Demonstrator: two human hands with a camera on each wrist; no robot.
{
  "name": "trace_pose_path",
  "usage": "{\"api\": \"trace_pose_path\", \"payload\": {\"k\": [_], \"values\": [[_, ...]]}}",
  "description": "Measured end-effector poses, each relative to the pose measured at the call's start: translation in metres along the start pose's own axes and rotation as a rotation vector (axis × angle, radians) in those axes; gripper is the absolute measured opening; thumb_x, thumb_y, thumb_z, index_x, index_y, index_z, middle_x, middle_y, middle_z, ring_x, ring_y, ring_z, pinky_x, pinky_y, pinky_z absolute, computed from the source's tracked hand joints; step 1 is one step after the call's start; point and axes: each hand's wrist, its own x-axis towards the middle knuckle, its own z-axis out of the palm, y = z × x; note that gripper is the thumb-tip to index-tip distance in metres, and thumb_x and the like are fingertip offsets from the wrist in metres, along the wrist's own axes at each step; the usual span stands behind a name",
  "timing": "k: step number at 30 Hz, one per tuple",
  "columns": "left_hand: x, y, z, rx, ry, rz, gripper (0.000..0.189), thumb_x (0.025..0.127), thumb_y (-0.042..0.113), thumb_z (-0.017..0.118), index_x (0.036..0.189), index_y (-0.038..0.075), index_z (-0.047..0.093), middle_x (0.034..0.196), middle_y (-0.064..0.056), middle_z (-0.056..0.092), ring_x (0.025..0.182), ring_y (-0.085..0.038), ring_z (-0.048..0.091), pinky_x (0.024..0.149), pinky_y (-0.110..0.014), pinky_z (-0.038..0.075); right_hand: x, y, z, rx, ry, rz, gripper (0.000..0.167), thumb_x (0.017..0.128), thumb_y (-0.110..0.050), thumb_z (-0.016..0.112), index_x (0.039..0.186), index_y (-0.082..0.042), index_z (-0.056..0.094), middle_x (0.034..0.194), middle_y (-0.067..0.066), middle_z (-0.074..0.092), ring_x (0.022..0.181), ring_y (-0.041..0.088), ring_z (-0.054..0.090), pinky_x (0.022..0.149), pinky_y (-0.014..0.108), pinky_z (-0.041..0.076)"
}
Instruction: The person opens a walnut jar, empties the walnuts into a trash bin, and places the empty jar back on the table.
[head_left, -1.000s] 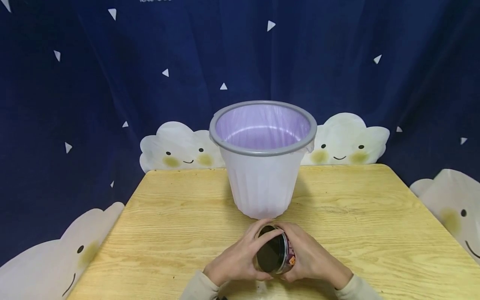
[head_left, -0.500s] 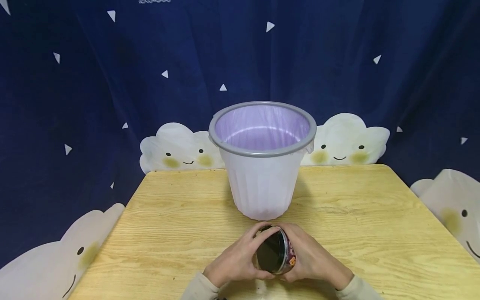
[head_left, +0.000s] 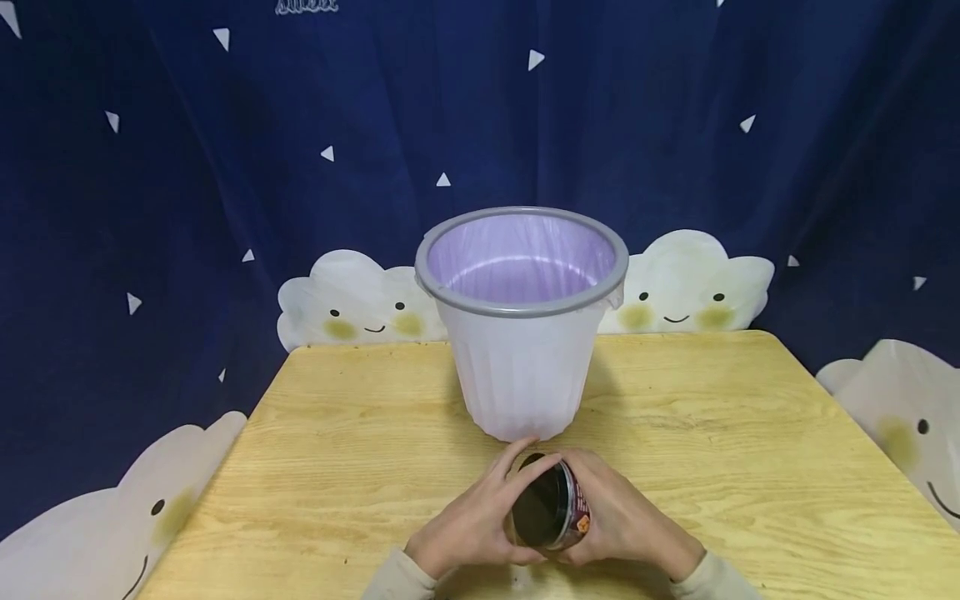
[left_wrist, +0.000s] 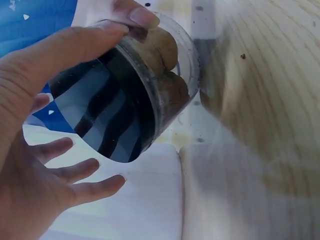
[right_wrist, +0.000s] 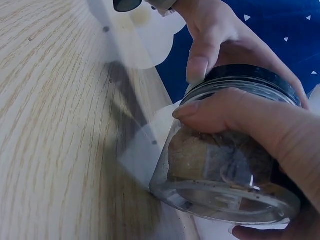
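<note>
A clear plastic or glass jar (right_wrist: pixel 220 175) with brown contents lies tilted between my hands, its black lid (head_left: pixel 540 504) facing left. My left hand (head_left: pixel 474 515) grips the lid around its rim, with the thumb on the near edge and fingers spread over the far side. My right hand (head_left: pixel 618 517) holds the jar's body, its thumb lying along the side below the lid in the right wrist view. A dark red label with an orange mark shows beside the right hand in the head view. The lid appears seated on the jar.
A white bin (head_left: pixel 521 375) with a grey rim and a purple inside stands on the wooden table (head_left: pixel 360 433) just beyond my hands. A dark blue curtain (head_left: pixel 375 125) printed with white triangles and smiling clouds hangs behind the table.
The head view has shifted slightly, so the bin and curtain sit a little lower. Both hands keep their hold on the jar and lid, with only slight finger movement on the left.
</note>
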Motion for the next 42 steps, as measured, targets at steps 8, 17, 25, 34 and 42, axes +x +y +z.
{"api": "trace_pose_path", "payload": {"k": [8, 17, 25, 34, 42], "values": [[-0.0017, -0.0017, 0.0029, -0.026, -0.004, 0.010, 0.109, 0.067, 0.039, 0.088, 0.153, 0.022, 0.024, 0.149, -0.009, 0.029, 0.130, -0.021, 0.040, 0.100, -0.034, 0.045, -0.0014, -0.0005, 0.0016, 0.002, -0.006, 0.008, 0.105, 0.046, -0.045, 0.093, 0.133, -0.010, 0.046, 0.126, -0.003, 0.053, 0.112, 0.016, 0.053, 0.090, 0.039, 0.051], [-0.0006, 0.0001, 0.0003, -0.040, -0.027, -0.027, 0.109, 0.068, 0.039, 0.087, 0.153, 0.024, 0.022, 0.152, -0.009, 0.024, 0.134, -0.023, 0.036, 0.102, -0.038, 0.044, -0.0003, -0.0004, -0.0017, 0.015, -0.006, 0.016, 0.104, 0.049, -0.047, 0.092, 0.134, -0.010, 0.046, 0.126, -0.003, 0.052, 0.112, 0.017, 0.053, 0.090, 0.040, 0.051], [0.0000, 0.0013, -0.0002, -0.044, -0.003, -0.042, 0.104, 0.072, 0.044, 0.084, 0.153, 0.024, 0.023, 0.149, -0.009, 0.029, 0.128, -0.021, 0.044, 0.098, -0.036, 0.046, 0.0004, -0.0002, -0.0020, 0.013, 0.001, 0.011, 0.103, 0.048, -0.048, 0.092, 0.133, -0.011, 0.047, 0.125, -0.006, 0.052, 0.110, 0.014, 0.053, 0.089, 0.039, 0.051], [0.0010, 0.0035, -0.0002, -0.054, -0.018, -0.070, 0.107, 0.069, 0.043, 0.085, 0.154, 0.024, 0.022, 0.150, -0.009, 0.027, 0.130, -0.021, 0.041, 0.100, -0.037, 0.045, 0.0000, -0.0011, -0.0039, 0.001, -0.024, 0.040, 0.106, 0.047, -0.046, 0.092, 0.135, -0.009, 0.045, 0.126, -0.001, 0.053, 0.112, 0.017, 0.053, 0.090, 0.040, 0.051], [0.0001, 0.0027, 0.0016, 0.004, -0.017, 0.013, 0.107, 0.066, 0.028, 0.090, 0.152, 0.023, 0.026, 0.154, -0.009, 0.021, 0.137, -0.026, 0.032, 0.102, -0.039, 0.044, -0.0017, -0.0008, -0.0015, 0.026, -0.005, 0.011, 0.109, 0.048, -0.046, 0.093, 0.137, -0.006, 0.044, 0.129, 0.002, 0.053, 0.115, 0.020, 0.054, 0.092, 0.042, 0.051]]}}
